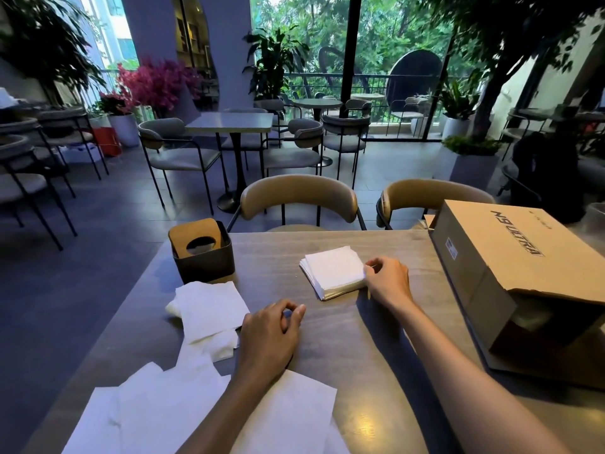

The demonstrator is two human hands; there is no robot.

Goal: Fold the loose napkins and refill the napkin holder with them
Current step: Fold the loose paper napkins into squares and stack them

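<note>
A neat stack [332,271] of folded napkins was seen in the middle of the table [343,326]. Its right edge was touched by the right hand [388,281], with the fingers curled at the side of the pile; a real grip could not be told. The left hand [270,335] was rested on the table, fingers loosely curled, nothing held. Loose napkins [209,309] were spread at the near left. The holder [203,252] was stood at the far left, well apart from the stack, its lid still on.

The napkins were judged to be very light, thin and soft, and easy to tear or crumple. The stack would likely slide apart, so it was best pinched at two sides, top and bottom together.
</note>
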